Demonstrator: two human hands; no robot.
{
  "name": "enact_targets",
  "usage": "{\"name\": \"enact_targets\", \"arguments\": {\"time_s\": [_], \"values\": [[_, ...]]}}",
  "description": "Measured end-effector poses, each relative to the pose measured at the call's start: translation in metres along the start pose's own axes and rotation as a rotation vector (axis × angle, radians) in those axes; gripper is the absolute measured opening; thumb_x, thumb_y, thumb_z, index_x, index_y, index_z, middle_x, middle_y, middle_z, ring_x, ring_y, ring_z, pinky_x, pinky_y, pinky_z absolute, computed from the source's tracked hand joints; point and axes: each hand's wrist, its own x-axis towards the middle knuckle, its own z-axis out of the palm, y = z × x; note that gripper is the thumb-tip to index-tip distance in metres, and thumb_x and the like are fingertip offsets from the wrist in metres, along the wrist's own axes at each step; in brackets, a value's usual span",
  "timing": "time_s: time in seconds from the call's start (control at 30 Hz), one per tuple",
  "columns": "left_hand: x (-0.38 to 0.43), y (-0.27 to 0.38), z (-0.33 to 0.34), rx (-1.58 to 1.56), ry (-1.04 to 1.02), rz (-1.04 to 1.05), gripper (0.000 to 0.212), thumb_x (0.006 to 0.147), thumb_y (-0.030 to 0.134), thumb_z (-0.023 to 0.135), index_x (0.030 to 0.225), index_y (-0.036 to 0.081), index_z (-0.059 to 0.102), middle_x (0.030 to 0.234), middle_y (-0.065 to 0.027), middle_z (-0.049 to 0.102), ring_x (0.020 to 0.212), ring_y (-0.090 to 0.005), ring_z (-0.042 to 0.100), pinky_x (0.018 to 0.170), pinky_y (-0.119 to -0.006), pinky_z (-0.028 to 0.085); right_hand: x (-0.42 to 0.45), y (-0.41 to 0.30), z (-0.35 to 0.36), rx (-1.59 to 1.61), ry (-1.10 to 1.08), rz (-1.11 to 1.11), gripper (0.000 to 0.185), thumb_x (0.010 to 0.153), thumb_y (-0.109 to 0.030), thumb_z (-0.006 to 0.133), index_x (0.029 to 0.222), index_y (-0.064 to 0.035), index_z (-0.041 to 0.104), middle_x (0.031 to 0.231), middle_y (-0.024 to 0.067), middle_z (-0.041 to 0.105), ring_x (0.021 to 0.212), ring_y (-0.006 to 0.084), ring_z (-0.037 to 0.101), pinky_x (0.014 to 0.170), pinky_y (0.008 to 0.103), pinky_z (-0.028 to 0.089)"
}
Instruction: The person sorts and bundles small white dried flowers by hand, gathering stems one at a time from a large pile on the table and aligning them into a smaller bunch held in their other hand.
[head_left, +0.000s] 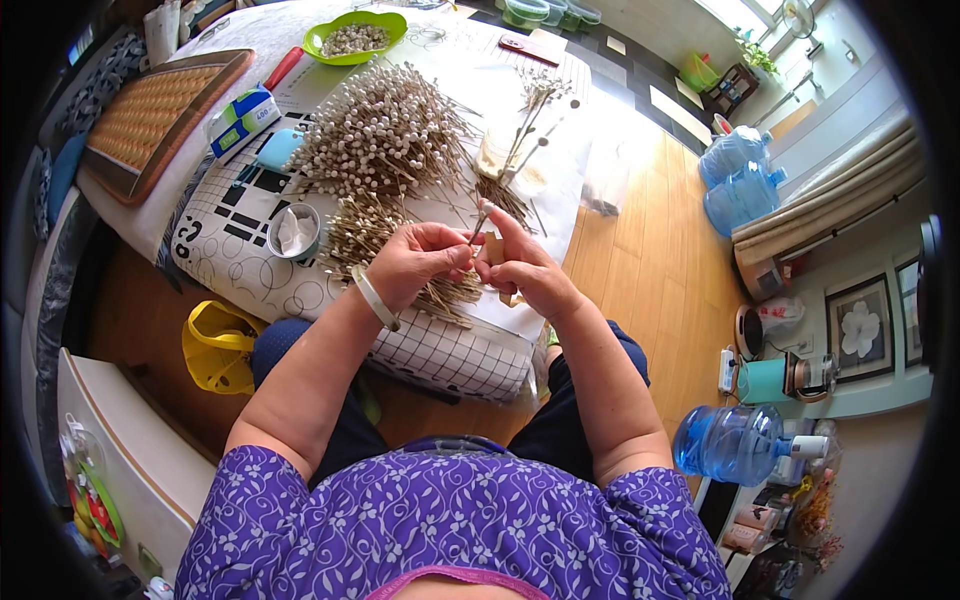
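My left hand (424, 262), a pale bangle on its wrist, pinches a thin dry stem (477, 229) between thumb and fingertips. Close against it, my right hand (525, 262) has its index finger stretched along the stem's tip and a strip of tan tape (494, 247) at its curled fingers. Beyond the hands lies a big heap of stems with round whitish heads (382, 127). A smaller bundle with small pale tips (367, 225) lies partly under my left forearm and hand. Farther right, taller stems with dark heads (529, 135) lean by a jar of beige matter (495, 154).
Left on the patterned tablecloth (262, 277) are a small bowl with white material (295, 231), a light blue case (280, 149) and a tissue pack (244, 124). At the far side stand a green bowl of whitish beads (354, 39) and a phone (529, 49). A yellow bag (217, 349) is below the table's left edge.
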Motion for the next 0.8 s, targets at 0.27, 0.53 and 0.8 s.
{"name": "enact_targets", "arguments": {"time_s": [0.27,0.53,0.8], "values": [[0.004,-0.007,0.000,0.064,-0.027,0.068,0.010,0.082,0.008,0.060,0.086,-0.001,0.062,0.083,-0.0059,0.062,0.068,-0.0093,0.056,0.064,-0.022,0.047,0.007,0.006,0.009,-0.205,-0.048,-0.073,0.079,0.083,-0.001,0.051,0.140,-0.0114,-0.003,0.104,0.0071,0.053,0.080,0.0098,0.049,0.070,0.0239,0.042],[0.004,-0.008,-0.004,0.071,0.177,0.153,0.012,0.080,0.007,0.062,0.088,-0.002,0.062,0.077,-0.0065,0.063,0.069,-0.0109,0.058,0.063,-0.022,0.049,0.011,0.011,0.001,-0.267,0.065,-0.027,0.055,0.084,-0.014,0.059,0.130,-0.0056,0.031,0.076,0.0014,0.059,0.067,0.0064,0.053,0.056,0.0188,0.041],[0.005,-0.001,-0.002,0.079,0.260,0.286,0.010,0.079,0.006,0.063,0.086,-0.002,0.063,0.075,-0.0047,0.062,0.067,-0.0090,0.057,0.064,-0.022,0.047,0.007,0.002,0.000,-0.434,0.332,-0.009,0.039,0.083,-0.011,0.059,0.119,-0.0024,0.046,0.116,0.0077,0.053,0.102,0.0139,0.053,0.064,0.0226,0.050]]}}
